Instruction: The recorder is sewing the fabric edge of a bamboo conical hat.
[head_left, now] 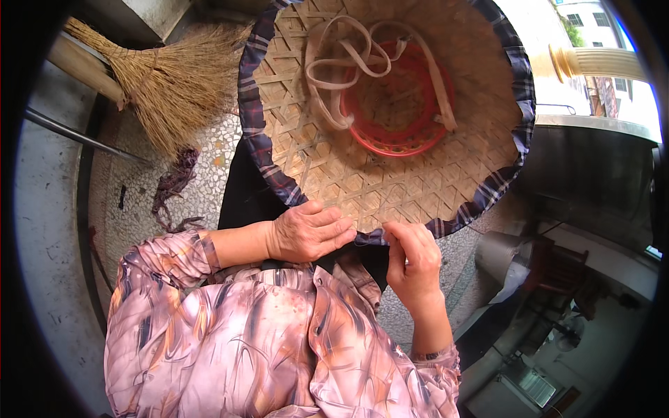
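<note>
A wide woven bamboo hat lies tilted with its hollow underside toward me, its rim bound in dark plaid cloth. Inside sit a red plastic ring and a loosely looped pale strap. At the near rim, my left hand grips the edge, fingers close together and pointing right, the thumb on top. Just to its right, my right hand is closed in a pinch beside the cloth binding. Whatever is between its fingertips is too small to make out.
A straw broom leans at the upper left above a speckled floor. Dark purple cloth strands lie below it. A dark metal-topped counter stands at the right, with a reddish wooden stool lower down.
</note>
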`<state>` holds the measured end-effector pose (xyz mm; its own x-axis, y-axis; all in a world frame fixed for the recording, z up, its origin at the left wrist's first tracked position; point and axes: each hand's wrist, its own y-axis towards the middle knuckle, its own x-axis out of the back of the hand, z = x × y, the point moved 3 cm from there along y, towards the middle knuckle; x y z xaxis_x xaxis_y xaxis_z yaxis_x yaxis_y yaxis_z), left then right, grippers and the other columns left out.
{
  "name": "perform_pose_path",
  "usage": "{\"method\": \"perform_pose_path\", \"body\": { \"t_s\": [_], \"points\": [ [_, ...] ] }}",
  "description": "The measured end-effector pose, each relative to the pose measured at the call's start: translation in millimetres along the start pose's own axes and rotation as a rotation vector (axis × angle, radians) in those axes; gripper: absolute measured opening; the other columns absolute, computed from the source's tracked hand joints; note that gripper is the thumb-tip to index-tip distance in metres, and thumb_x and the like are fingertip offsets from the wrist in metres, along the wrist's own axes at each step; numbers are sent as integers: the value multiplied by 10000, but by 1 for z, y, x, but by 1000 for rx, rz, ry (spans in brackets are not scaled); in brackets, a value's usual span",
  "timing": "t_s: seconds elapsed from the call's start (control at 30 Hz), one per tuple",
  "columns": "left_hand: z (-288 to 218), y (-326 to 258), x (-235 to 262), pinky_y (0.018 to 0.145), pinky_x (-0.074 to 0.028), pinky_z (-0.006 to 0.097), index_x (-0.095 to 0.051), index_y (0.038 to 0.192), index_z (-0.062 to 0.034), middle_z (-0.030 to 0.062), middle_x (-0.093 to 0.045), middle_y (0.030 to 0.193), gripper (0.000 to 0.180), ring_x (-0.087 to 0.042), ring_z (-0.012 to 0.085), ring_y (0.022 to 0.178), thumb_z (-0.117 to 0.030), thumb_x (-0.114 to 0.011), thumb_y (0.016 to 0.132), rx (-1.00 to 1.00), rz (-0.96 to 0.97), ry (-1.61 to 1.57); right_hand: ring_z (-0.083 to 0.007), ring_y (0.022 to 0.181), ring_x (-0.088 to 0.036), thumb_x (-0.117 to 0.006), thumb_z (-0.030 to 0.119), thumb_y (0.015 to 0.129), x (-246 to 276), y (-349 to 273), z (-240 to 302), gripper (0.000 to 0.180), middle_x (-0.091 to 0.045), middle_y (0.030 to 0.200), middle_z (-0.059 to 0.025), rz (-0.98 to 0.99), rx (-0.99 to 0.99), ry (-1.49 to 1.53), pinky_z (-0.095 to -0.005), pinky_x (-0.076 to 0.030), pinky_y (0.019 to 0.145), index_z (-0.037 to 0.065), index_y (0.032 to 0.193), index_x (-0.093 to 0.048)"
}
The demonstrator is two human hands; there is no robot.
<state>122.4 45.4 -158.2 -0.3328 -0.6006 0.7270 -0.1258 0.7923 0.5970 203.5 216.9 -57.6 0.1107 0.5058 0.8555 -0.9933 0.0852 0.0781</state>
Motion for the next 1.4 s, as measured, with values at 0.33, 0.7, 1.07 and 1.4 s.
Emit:
{"method": "perform_pose_path", "body": {
  "t_s": [0.33, 0.7, 1.07, 1.4],
  "points": [
    [-2, 1, -4, 828, -443, 327, -682, 1059, -45, 85, -648, 1109, 360, -612, 215, 1008, -229, -562, 773, 9, -26, -3, -302, 660, -624, -688, 20, 788, -2, -13, 16, 93, -617, 749, -98, 116, -168, -63, -378, -507, 601, 62, 852, -636],
    [-4, 1, -3, 811, -445, 327, -685, 1040, -43, 84, -646, 1087, 348, -615, 213, 992, -228, -574, 766, 24, -52, -25, -310, 650, -611, -670, 53, 777, -22, -11, 17, 109, -555, 723, -109, 154, -117, -240, -402, -497, 553, 64, 726, -574],
    [-2, 3, -5, 744, -463, 323, -694, 1022, -48, 79, -667, 1053, 368, -631, 207, 920, -196, -600, 698, 52, -93, -68, -308, 672, -618, -671, 44, 737, -26, -6, 14, 92, -558, 721, -108, 173, -127, -245, -400, -506, 559, 64, 719, -583],
    [-2, 4, -7, 711, -463, 328, -697, 991, -37, 74, -665, 1023, 361, -624, 212, 887, -194, -605, 679, 58, -118, -73, -305, 674, -618, -667, -7, 716, -29, -1, 18, 67, -565, 725, -105, 223, -136, -258, -395, -501, 585, 42, 748, -634]
  ]
}}
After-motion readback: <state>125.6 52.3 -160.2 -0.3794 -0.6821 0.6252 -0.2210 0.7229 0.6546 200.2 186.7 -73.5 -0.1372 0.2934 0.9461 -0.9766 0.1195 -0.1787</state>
